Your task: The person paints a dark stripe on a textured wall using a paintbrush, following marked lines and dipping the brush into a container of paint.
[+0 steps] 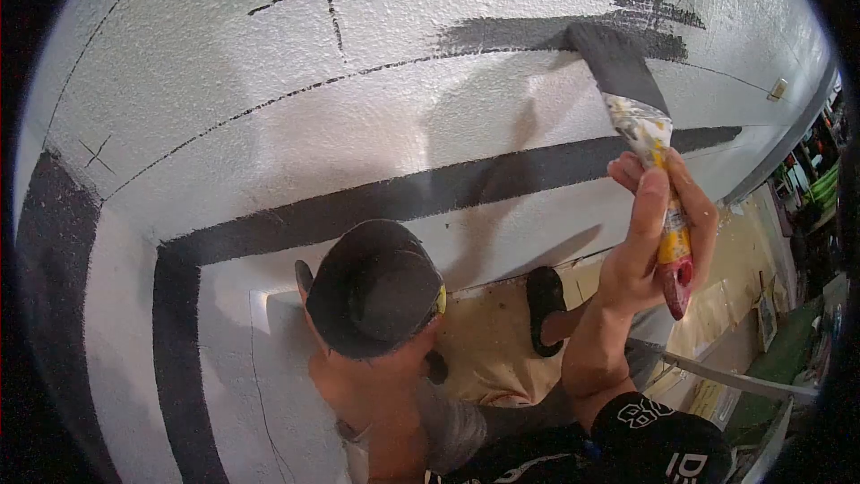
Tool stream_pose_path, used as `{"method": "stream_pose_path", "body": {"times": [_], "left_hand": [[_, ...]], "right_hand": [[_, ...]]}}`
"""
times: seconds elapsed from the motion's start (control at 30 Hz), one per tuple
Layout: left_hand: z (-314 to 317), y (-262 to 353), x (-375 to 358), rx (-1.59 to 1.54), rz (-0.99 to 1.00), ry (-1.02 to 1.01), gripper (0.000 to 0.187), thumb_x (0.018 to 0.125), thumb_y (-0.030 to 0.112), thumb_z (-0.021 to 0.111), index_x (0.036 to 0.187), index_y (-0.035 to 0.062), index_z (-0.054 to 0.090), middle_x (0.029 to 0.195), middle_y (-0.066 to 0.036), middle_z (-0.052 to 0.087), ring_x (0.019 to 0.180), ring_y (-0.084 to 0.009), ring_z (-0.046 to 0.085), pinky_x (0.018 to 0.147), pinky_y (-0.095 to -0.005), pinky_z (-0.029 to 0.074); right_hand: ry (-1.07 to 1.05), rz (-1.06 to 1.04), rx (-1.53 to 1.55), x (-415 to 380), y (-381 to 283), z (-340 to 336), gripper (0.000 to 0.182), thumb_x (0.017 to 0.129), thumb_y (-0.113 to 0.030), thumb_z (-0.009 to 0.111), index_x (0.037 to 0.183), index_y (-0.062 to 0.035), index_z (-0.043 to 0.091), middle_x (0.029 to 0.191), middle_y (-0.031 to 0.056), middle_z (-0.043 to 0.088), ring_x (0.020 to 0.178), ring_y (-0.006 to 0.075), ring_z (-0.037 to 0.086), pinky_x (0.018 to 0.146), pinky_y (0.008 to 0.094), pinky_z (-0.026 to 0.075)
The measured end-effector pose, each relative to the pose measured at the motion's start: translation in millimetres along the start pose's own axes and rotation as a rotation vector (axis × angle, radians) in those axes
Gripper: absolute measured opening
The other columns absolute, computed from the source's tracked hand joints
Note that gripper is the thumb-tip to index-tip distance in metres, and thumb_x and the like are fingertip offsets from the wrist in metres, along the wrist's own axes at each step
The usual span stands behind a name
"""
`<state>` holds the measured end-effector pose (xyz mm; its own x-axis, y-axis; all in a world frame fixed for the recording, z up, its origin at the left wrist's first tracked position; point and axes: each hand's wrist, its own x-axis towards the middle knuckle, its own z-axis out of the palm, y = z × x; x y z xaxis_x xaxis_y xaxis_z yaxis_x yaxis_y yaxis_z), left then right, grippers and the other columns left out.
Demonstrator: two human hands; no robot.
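Note:
My right hand (658,224) is closed around the handle of a wide paintbrush (627,72), its bristles coated in dark grey paint. The bristle tips touch the white textured wall (340,134) at a fresh grey streak (511,34) just above a dashed guide line. Lower down, my left hand (345,381) grips a round paint pot (372,291) from beneath and the side. The pot's inside is dark with grey paint, and a bit of yellow shows on its right rim. Most of the left fingers are hidden behind the pot.
Painted grey bands (430,181) run across and down the wall, with thin drawn lines and crosses around them. A foot in a black slipper (544,309) rests on a tan floor covering (493,376) below. Cluttered items (815,179) stand at the far right.

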<state>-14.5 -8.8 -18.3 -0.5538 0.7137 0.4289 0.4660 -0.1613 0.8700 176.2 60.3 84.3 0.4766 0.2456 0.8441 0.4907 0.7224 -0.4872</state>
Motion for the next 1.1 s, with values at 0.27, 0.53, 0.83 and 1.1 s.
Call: {"method": "stream_pose_path", "body": {"times": [0.27, 0.53, 0.83, 1.1], "left_hand": [[-6, -22, -3, 0.347, 0.210, 0.030, 0.099, 0.059, 0.048, 0.082, 0.137, 0.0018, 0.040, 0.128, -0.014, 0.056, 0.113, -0.0289, 0.060, 0.096, -0.0399, 0.048], [-11, 15, 5, 0.301, 0.052, 0.007, 0.104, 0.047, 0.041, 0.089, 0.134, 0.0031, 0.047, 0.120, -0.010, 0.064, 0.108, -0.0233, 0.064, 0.091, -0.0347, 0.053], [-13, 5, 0, 0.199, 0.002, 0.074, 0.110, 0.042, 0.042, 0.090, 0.133, -0.0002, 0.045, 0.105, -0.011, 0.070, 0.091, -0.0260, 0.070, 0.080, -0.0329, 0.057], [-25, 36, -2, 0.376, -0.139, 0.056, 0.103, 0.052, 0.059, 0.086, 0.130, 0.0029, 0.048, 0.124, -0.019, 0.057, 0.115, -0.0324, 0.056, 0.099, -0.0398, 0.047]], "right_hand": [[-0.315, -0.108, -0.061, -28, -12, 9, 0.025, 0.089, -0.002, 0.059, 0.111, 0.0090, 0.054, 0.092, 0.0257, 0.067, 0.079, 0.0286, 0.071, 0.072, 0.0357, 0.058], [-0.372, -0.307, 0.052, -28, -13, 23, 0.044, 0.070, 0.004, 0.073, 0.113, 0.0052, 0.063, 0.084, 0.0176, 0.070, 0.062, 0.0224, 0.068, 0.060, 0.0273, 0.055], [-0.015, 0.021, 0.015, -6, 2, 2, 0.021, 0.093, -0.003, 0.055, 0.108, 0.0110, 0.052, 0.088, 0.0279, 0.066, 0.078, 0.0286, 0.070, 0.072, 0.0362, 0.059], [-0.120, 0.016, 0.020, -28, -11, 19, 0.020, 0.093, -0.001, 0.054, 0.108, 0.0110, 0.052, 0.092, 0.0267, 0.065, 0.077, 0.0275, 0.070, 0.072, 0.0367, 0.060]]}}
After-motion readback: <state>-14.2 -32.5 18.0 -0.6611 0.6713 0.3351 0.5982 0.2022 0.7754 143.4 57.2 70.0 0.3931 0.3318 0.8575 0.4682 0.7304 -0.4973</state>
